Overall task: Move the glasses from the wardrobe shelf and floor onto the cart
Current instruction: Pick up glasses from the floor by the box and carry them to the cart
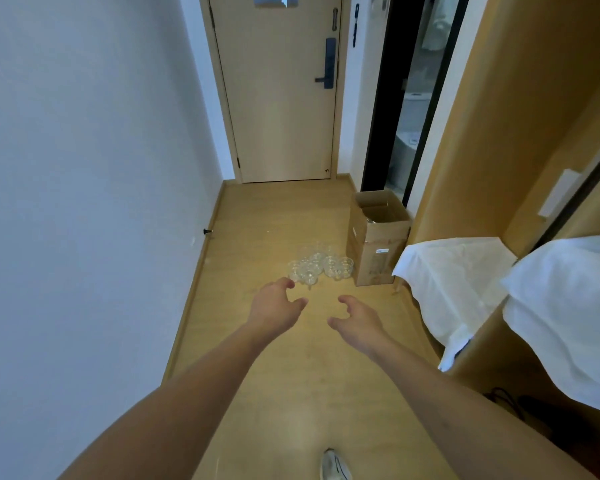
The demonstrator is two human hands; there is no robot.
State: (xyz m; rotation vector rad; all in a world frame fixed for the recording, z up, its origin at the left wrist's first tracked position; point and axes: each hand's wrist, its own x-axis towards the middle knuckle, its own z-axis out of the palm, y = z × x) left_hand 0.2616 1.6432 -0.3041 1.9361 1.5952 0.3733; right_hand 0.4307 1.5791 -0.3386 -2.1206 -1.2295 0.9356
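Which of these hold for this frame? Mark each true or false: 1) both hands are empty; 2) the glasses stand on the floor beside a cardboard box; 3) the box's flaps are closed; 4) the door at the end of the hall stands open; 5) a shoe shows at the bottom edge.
1) True. The left hand and right hand reach forward with loosely curled fingers and hold nothing.
2) True. The glasses are clustered on the wooden floor, just left of the cardboard box.
3) False. The box is open at the top.
4) False. The door is closed.
5) True. A light shoe shows there.
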